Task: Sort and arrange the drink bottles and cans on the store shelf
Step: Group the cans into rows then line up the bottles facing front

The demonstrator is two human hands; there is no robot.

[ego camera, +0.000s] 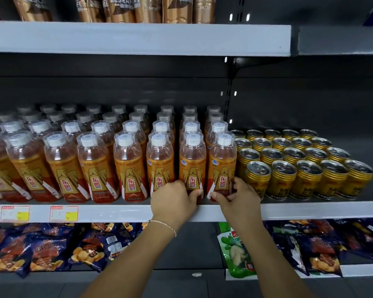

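At the front of the middle shelf (116,211), centre-right of the frame, the left hand (174,200) wraps the base of the second-last bottle (192,166). The right hand (239,196) pinches the end bottle (222,164), just beside the gold cans (256,177). Both bottles stand upright, rising just above the hands.

coffee bottles (121,11) cut by top edge, price tags (64,213) — print too small

- Packed to grey middle shelf (116,212) front edge: white-capped orange plastic bottles (127,164) left, gold metal cans (306,168) right.
- Open overhead, widest above cans near right back corner.
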